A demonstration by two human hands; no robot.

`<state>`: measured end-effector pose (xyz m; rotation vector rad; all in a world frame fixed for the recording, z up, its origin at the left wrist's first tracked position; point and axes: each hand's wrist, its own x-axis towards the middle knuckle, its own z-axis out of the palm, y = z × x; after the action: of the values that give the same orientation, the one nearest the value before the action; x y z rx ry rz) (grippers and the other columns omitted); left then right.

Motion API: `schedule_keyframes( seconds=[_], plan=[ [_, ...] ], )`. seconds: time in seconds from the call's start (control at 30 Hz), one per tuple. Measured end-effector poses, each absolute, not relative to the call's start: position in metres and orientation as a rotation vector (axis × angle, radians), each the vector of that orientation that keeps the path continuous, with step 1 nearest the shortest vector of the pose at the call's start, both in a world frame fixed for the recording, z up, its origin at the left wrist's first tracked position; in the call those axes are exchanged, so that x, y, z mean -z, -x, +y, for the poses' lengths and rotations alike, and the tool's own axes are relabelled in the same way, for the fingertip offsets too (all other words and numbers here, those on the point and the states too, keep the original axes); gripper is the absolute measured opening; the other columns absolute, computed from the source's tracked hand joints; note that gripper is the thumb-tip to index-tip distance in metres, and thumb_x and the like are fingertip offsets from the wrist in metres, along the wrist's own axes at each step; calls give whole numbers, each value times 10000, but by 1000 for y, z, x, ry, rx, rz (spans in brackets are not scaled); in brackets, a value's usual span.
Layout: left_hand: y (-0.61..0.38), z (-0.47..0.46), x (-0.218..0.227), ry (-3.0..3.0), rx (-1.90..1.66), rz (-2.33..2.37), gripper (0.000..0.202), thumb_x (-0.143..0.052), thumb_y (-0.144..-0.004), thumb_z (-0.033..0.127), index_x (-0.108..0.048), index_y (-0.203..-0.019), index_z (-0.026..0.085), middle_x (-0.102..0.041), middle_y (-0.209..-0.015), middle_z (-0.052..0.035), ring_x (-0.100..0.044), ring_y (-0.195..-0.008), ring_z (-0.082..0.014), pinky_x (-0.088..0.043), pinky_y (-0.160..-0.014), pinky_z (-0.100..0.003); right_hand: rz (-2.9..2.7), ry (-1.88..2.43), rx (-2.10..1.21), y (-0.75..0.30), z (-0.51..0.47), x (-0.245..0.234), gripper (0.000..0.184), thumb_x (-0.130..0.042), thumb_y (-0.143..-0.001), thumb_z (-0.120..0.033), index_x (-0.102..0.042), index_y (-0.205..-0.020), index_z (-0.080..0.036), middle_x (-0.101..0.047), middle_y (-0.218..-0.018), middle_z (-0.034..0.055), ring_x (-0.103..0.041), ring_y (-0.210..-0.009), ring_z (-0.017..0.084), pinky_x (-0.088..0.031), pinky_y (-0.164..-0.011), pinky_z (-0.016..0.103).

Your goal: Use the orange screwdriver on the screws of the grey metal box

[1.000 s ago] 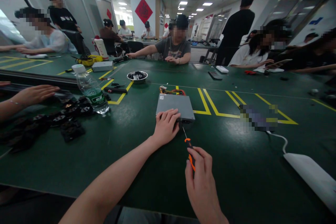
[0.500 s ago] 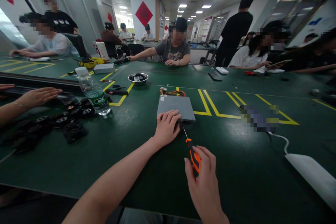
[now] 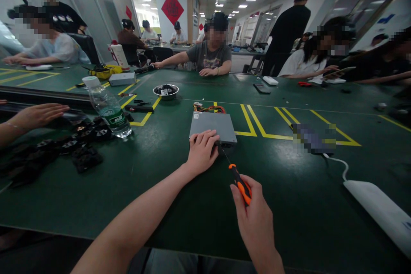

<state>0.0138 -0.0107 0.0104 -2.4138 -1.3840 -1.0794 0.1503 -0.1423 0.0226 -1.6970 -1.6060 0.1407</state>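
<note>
A grey computer power supply [image 3: 216,125] lies flat on the green table, its bundle of coloured cables [image 3: 210,109] at the far side. My left hand [image 3: 203,152] grips its near left edge, fingers on top and the thumb side at the near face. In my right hand [image 3: 255,209] is an orange and black screwdriver [image 3: 239,182], held by its handle. The thin shaft points up and left to the near face of the power supply, beside my left fingers. Whether the tip touches a screw there I cannot tell.
Left of me are a water bottle [image 3: 111,111], black fan-like parts [image 3: 86,158] and another person's hand [image 3: 43,117]. A metal bowl [image 3: 165,91] of small parts stands farther back. To the right lie a blurred phone [image 3: 313,139] and a white power bank [image 3: 379,209] joined by cable.
My right hand has closed more around the screwdriver handle and shifted slightly right, and the screwdriver leans more. My left hand stays on the power supply. The whole view has shifted a little.
</note>
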Motion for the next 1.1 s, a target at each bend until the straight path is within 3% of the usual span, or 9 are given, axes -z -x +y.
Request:
schedule_keyframes(
  seconds=[0.1, 0.3, 0.4, 0.6, 0.73, 0.9, 1.0, 1.1],
  plan=[
    [-14, -11, -11, 2406, 1080, -1388, 267, -486, -832, 236, -503, -1098, 232, -538, -1248, -39, -430, -1189, -203, -259, -952, -397, -1604, 1614, -52, -142, -144, -20, 349, -356, -879, -452, -477, -1050, -173, -575, -1029, 128, -632, -870, 199, -535, -620, 295],
    [-15, -11, -12, 2394, 1087, -1387, 247, -486, -843, 256, -500, -1089, 229, -547, -1237, -33, -441, -1176, -195, -256, -950, -397, -1610, 1731, -397, -136, -146, -9, 360, -293, -901, -443, -442, -1111, -191, -641, -863, 63, -650, -706, 184, -518, -563, 291],
    [-16, -10, -11, 2384, 1092, -1392, 245, -498, -839, 257, -505, -1082, 228, -556, -1226, -38, -446, -1172, -199, -257, -949, -398, -1557, 1756, -548, -134, -146, -7, 387, -240, -910, -439, -400, -1167, -197, -634, -908, 69, -647, -751, 187, -517, -614, 305],
    [-16, -9, -10, 2361, 1100, -1389, 219, -500, -844, 250, -517, -1062, 236, -568, -1212, -28, -455, -1161, -191, -260, -942, -397, -1521, 1695, -478, -127, -144, -10, 452, -416, -829, -492, -420, -1137, -162, -486, -1096, 147, -576, -956, 249, -510, -711, 349],
    [-15, -9, -10, 2352, 1096, -1388, 214, -504, -846, 254, -527, -1058, 234, -571, -1206, -32, -463, -1150, -190, -268, -937, -391, -1422, 1671, -584, -128, -142, -6, 374, -410, -839, -456, -449, -1097, -188, -507, -1059, 121, -576, -905, 234, -496, -685, 351],
    [-16, -9, -11, 2352, 1099, -1394, 210, -500, -845, 247, -530, -1052, 233, -572, -1201, -34, -461, -1150, -191, -264, -939, -390, -1061, 1414, -1199, -133, -140, -6, 386, -469, -811, -512, -477, -1039, -201, -574, -902, 59, -519, -634, 130, -435, -487, 260],
    [-16, -9, -11, 2353, 1108, -1395, 208, -501, -842, 241, -530, -1049, 235, -573, -1200, -29, -459, -1151, -192, -263, -939, -390, -672, 1194, -1481, -134, -137, -10, 378, -605, -744, -458, -505, -1003, -202, -581, -891, 40, -477, -612, 80, -363, -426, 174],
    [-16, -10, -12, 2362, 1103, -1391, 208, -506, -840, 243, -531, -1046, 237, -571, -1201, -28, -458, -1151, -193, -263, -940, -392, -406, 1108, -1549, -133, -133, -14, 407, -749, -622, -323, -532, -945, -205, -557, -771, -18, -372, -495, 14, -258, -363, 114]
  ],
)
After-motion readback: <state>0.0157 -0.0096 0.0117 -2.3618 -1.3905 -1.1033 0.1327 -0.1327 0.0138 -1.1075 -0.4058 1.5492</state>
